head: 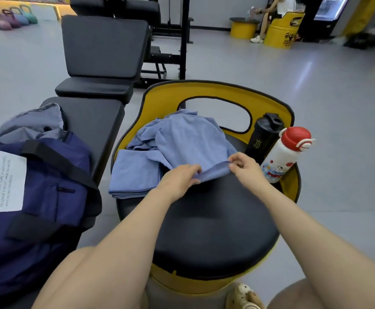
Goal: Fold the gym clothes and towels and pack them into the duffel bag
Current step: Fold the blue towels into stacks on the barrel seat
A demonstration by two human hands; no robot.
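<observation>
Both forearms are reaching forward over the black seat [215,230]. Left hand [179,177] and right hand [244,166] are each pinching the near hem of the crumpled blue towel [188,139], so this edge is running left-right between them; the rest is lying beyond, probably overlapping the folded towel [135,175]. Duffel bag [37,197] is waiting left.

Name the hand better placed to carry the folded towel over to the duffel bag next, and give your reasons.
Left, probably. The left hand pinches the loose blue towel right beside the folded towel, and the navy duffel bag lies further left. The right hand would have to cross over.
</observation>
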